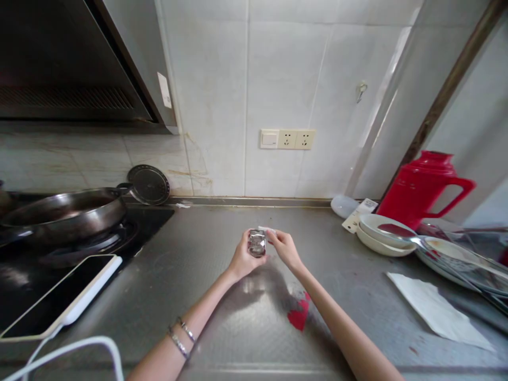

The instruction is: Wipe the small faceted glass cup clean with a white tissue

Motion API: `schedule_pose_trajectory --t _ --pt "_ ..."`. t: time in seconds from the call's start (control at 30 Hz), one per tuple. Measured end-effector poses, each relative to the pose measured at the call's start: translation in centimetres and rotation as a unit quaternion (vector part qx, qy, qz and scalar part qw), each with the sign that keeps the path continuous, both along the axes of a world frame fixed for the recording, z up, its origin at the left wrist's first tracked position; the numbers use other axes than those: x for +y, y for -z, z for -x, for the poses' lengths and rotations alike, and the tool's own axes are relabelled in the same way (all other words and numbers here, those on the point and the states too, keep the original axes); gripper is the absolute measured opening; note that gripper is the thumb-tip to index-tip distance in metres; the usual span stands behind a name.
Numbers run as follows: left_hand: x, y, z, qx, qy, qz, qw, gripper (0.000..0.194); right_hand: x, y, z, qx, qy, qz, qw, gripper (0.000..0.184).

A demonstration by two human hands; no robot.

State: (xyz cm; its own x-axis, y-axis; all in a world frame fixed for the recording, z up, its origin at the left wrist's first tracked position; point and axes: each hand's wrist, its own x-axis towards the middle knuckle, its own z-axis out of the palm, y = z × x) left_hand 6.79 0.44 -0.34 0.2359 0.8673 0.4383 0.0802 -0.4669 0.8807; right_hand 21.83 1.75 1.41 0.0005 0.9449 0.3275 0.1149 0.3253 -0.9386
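Since the left hand (241, 261) is gripping that little shiny case (257, 244) above the steel counter (214, 301) and the right hand (286, 248) is pinching a white scrap (266, 229) (tissue, maybe?), I'd brace the case and use light fingertip pressure.

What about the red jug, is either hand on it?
No, the left hand and right hand are at a small shiny object, apart from the red jug.
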Motion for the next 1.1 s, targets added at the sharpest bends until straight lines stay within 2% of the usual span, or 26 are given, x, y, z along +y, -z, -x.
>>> schedule_pose_trajectory --t 0.07,0.2,0.33,0.4,0.67,0.9,1.1 --pt "-0.1 -0.2 -0.1 -0.011 -0.001 0.009 1.000 0.071 -0.1 0.1 0.1 -0.038 0.021 -0.070 0.997 0.035" --pt "0.0 0.0 -0.2 -0.022 -0.006 0.011 1.000 0.068 -1.1 -0.1 0.4 -0.073 0.036 -0.145 0.986 0.029" --pt "0.4 0.6 -0.2 -0.034 -0.013 0.009 0.999 0.067 -2.2 -0.6 0.6 -0.124 0.025 -0.237 0.963 0.026" --pt "0.5 0.7 -0.2 -0.029 -0.022 0.004 0.999 0.067 -2.4 -0.8 0.6 -0.142 0.010 -0.259 0.955 0.027" --pt "0.0 0.9 -0.5 0.022 -0.029 -0.021 0.999 0.071 -1.9 -0.3 0.3 -0.131 0.057 -0.210 0.967 0.026" --pt "0.2 0.9 -0.6 -0.024 -0.013 0.008 1.000 0.064 -2.4 -0.3 0.6 -0.125 0.013 -0.262 0.957 0.025" --pt "-0.2 0.5 -0.8 0.012 -0.041 -0.012 0.999 0.067 -2.5 -0.7 1.0 -0.096 0.074 -0.181 0.976 0.024"
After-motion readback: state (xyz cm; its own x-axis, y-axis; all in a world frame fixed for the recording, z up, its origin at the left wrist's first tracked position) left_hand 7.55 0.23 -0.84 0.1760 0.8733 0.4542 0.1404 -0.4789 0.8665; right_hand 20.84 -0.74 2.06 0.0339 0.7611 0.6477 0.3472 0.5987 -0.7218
